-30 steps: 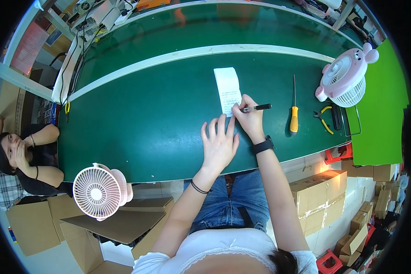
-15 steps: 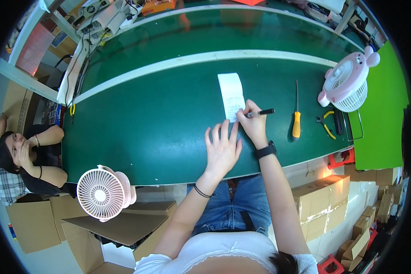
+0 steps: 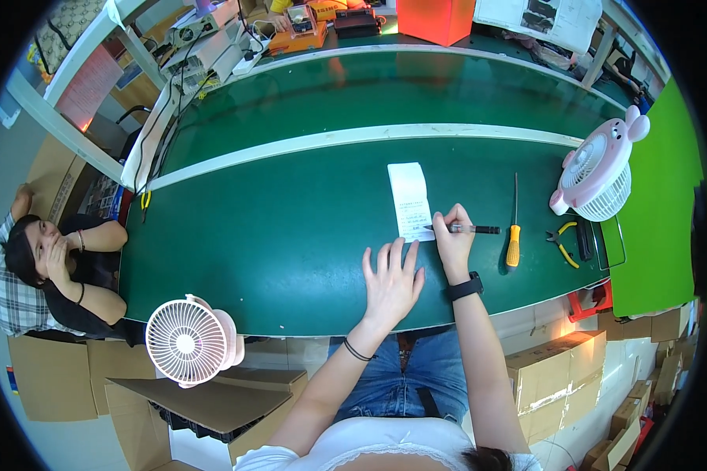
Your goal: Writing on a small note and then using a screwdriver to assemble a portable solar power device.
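A narrow white notepad [image 3: 408, 184] lies on the green table, with lines of small writing on its lower half. In my right hand [image 3: 453, 242] is a black pen [image 3: 478, 229], its tip at the right side of the page near the written lines. My left hand [image 3: 393, 284] rests flat with fingers spread, fingertips at the lower edge of the pad. A black watch sits on my right wrist and dark bands on my left.
To the right lie a yellow-handled screwdriver [image 3: 513, 245], yellow-handled pliers [image 3: 562, 243] and a black object [image 3: 584, 239]. Beyond them stands a pink fan [image 3: 597, 173]. Another pink fan [image 3: 187, 340] is at the near left edge. A person [image 3: 63, 259] leans at the table's left end.
The whole view has shifted, so the table sits lower in the picture. My right hand has drawn slightly back from the page, and the pen points left more plainly.
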A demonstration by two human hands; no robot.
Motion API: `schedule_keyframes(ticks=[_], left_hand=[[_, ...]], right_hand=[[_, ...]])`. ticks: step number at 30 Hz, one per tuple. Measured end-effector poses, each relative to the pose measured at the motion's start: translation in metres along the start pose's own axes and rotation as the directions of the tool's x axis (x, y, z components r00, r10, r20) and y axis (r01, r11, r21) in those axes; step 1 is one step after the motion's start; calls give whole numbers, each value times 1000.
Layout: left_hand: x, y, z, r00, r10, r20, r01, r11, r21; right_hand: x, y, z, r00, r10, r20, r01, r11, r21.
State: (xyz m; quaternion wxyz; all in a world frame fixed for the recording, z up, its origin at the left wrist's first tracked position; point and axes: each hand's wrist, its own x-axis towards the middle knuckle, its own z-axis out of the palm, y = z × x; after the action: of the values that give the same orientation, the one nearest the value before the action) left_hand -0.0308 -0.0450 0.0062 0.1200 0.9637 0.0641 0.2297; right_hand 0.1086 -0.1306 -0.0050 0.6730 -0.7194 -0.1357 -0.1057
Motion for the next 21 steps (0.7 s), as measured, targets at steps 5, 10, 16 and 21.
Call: schedule_keyframes(ticks=[5, 10, 16, 21], left_hand=[[-4, 3, -2, 998, -50, -32, 52, 997, 55], [-5, 2, -3, 997, -28, -66, 30, 999, 24], [2, 1, -7, 998, 7, -59, -8, 1000, -15], [2, -2, 3, 1000, -26, -15, 25, 998, -55]], right_hand=[[-2, 2, -2, 998, -9, -65, 12, 999, 42], [-4, 4, -4, 997, 10, -79, -6, 999, 42], [-1, -2, -4, 995, -45, -86, 36, 995, -96], [2, -8, 4, 999, -38, -3, 38, 995, -93]])
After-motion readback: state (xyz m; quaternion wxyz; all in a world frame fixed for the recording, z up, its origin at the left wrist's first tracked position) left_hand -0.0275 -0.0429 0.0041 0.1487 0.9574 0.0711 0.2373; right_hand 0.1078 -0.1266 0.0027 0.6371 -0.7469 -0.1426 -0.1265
